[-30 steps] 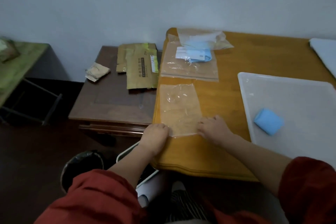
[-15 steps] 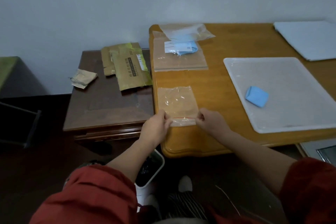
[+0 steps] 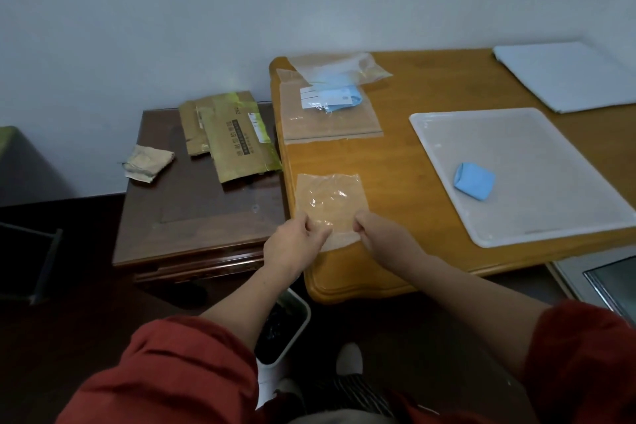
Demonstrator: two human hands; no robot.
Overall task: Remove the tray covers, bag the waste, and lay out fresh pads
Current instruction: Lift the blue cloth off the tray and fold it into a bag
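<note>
**Both hands on the small clear bag, front-left of the table**

The small clear bag [image 3: 330, 200] is thin, glossy, crinkled film, roughly square. It lies on the orange varnished wooden table [image 3: 395, 162] near the front-left corner. The left hand [image 3: 292, 244] pinches the bag's near-left corner with curled fingers, and the right hand [image 3: 380, 234] pinches the near-right corner the same way. The bag looks empty. I can't tell whether its mouth is open.

Behind it, toward the wall, lies a larger clear zip bag [image 3: 330, 124], flat and rectangular, with the seal strip along its near edge. A blue folded item [image 3: 347, 101] with a white label sits at its far end — inside or on top, can't tell. A crumpled clear wrapper [image 3: 344, 64] overlaps that end.

To the right sits a white plastic tray [image 3: 537, 148]: shallow, square, with rounded corners, a raised rim and a pebbled floor. It holds one soft blue wad [image 3: 474, 181], folded, left of centre. A flat white sheet [image 3: 564, 76] lies at the table's far right.

Just left of the table is a lower dark brown side table [image 3: 192, 224] with a polished top. On it are flattened brown cardboard mailers [image 3: 234, 141] and a crumpled beige scrap [image 3: 148, 162].

On the floor under the left forearm stands a white bin [image 3: 306, 320] with a black liner — its contents are too dark to read.
</note>
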